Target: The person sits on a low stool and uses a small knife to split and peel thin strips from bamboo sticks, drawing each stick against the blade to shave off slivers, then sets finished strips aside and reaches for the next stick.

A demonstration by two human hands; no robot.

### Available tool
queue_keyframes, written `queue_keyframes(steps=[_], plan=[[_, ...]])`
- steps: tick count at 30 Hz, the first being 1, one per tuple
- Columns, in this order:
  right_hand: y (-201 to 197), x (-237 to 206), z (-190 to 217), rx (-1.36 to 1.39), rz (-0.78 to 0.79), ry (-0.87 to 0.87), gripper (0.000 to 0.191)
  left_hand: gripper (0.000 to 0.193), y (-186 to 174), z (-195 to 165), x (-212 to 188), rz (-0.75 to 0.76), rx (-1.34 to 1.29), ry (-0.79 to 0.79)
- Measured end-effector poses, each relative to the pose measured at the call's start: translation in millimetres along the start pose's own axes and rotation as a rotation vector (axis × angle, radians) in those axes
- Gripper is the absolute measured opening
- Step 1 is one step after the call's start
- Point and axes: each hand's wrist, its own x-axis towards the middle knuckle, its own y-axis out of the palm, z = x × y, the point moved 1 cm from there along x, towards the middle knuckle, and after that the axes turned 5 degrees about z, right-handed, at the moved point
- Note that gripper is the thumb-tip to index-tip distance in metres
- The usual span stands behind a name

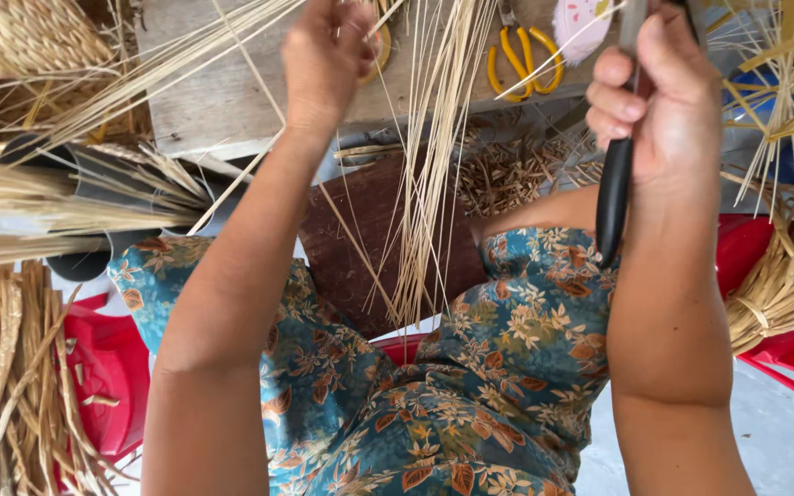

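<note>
Strips (pixel 434 165) of pale reed hang over the lap, pinched by the left hand (pixel 323 55); right hand (pixel 663 101) grips a black-handled knife (pixel 613 193). Keep strips taut, blade angled away.

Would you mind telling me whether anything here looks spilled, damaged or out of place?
Only the loose heap of short straw-coloured fibre trimmings scattered beyond the knees looks spilled. The yellow-handled scissors lie flat on the grey wooden board; nothing looks damaged.
</note>
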Motion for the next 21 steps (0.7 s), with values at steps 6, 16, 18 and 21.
queue_keyframes(steps=[6, 16, 18, 21], plan=[[25.9, 1.6, 1.2, 0.029, 0.119, -0.002, 0.016, 0.06, 54.6, -24.4, -26.3, 0.483, 0.299, -0.553], [71.1, -13.2, -19.0, 0.008, 0.134, 0.189, 0.028, 0.04, 34.0, -53.8, -36.5, 0.21, -0.799, -0.514], [70.9, -8.9, -25.0, 0.003, 0.07, 0.227, 0.024, 0.041, 10.4, -53.3, -35.5, 0.12, -0.688, -0.402], [72.5, -4.3, -35.6, -0.14, 0.023, 0.303, 0.025, 0.046, -15.2, -59.1, -34.8, 0.098, -0.484, -0.303]])
